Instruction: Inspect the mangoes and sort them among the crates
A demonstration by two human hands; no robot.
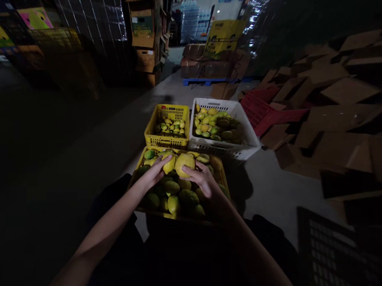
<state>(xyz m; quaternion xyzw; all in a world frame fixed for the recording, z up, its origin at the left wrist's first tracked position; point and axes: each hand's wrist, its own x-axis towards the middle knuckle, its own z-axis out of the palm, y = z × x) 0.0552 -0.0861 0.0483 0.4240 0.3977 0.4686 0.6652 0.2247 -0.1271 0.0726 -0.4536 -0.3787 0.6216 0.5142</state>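
Two yellow fruits (185, 165), one each in half-curled left fingers (166, 159) and right fingers (191, 172); fruit-filled crate (220, 171) beneath; dimly lit grey floor (268, 186); heaped cartons (334, 117) to right; blue pallet (208, 82) beyond.

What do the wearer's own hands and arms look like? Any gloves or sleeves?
No gloves on the left hand or right hand. Both forearms are bare to the picture's edge, no sleeve or watch visible. Too dim to rule out rings.
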